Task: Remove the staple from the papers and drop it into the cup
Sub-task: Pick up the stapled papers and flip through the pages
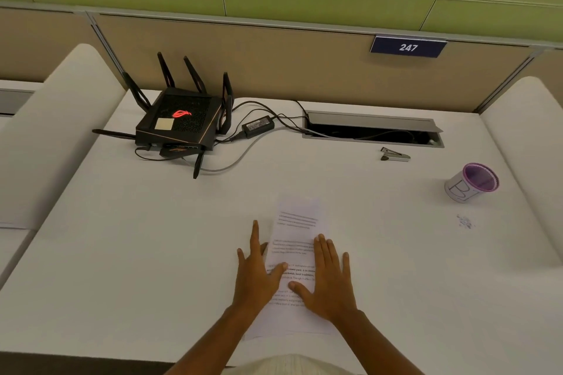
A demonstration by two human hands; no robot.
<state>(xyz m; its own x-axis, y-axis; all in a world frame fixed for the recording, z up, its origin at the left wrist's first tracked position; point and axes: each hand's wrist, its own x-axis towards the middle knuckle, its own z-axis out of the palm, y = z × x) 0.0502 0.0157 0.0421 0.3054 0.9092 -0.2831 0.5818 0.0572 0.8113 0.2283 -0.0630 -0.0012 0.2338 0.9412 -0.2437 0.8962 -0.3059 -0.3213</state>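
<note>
The printed papers [297, 222] lie flat on the white desk, near the front centre. My left hand [257, 274] rests palm down on their left edge, fingers spread. My right hand [329, 278] lies flat on their right half, also spread. Neither hand holds anything. The staple itself is too small to make out. A white cup with a purple rim [470, 182] stands at the right of the desk, well away from both hands. A small metal staple remover [394, 155] lies farther back, left of the cup.
A black router with several antennas [179, 125] sits at the back left, with a power brick [257, 125] and cables running to an open cable tray [373, 129]. A dark smudge [464, 221] marks the desk in front of the cup. Partition walls flank the desk.
</note>
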